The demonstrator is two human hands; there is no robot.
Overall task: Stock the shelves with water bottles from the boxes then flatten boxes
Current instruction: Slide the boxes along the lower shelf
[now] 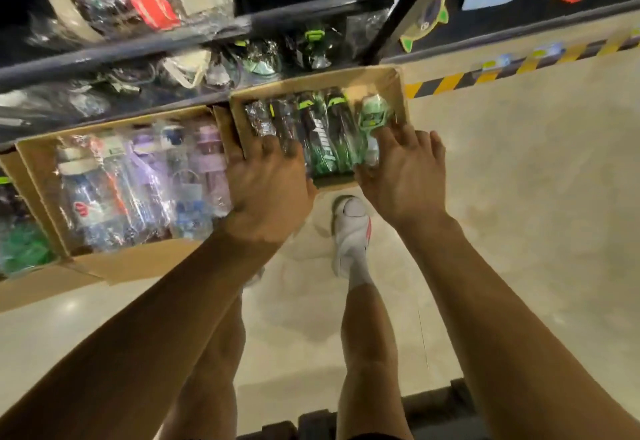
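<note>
A small open cardboard box [388,82] holds several plastic-wrapped water bottles: dark ones with lime caps [332,127] and a pale green one [372,113]. My left hand [270,183] grips the box's near left corner, its fingers curled in over the dark wrapped bottles. My right hand [405,169] grips the near right corner, with the thumb at the near wall, the forefinger touching the pale green bottle and the other fingers by the right wall. The box sits above my white shoe [349,231]. Whether it rests on anything is hidden.
A larger open box [41,176] of purple, blue and clear wrapped bottles lies to the left on the floor. Dark metal shelves [138,55] with wrapped bottles run along the top. A black upright post [401,13] and yellow-black floor tape [450,82] are at the right.
</note>
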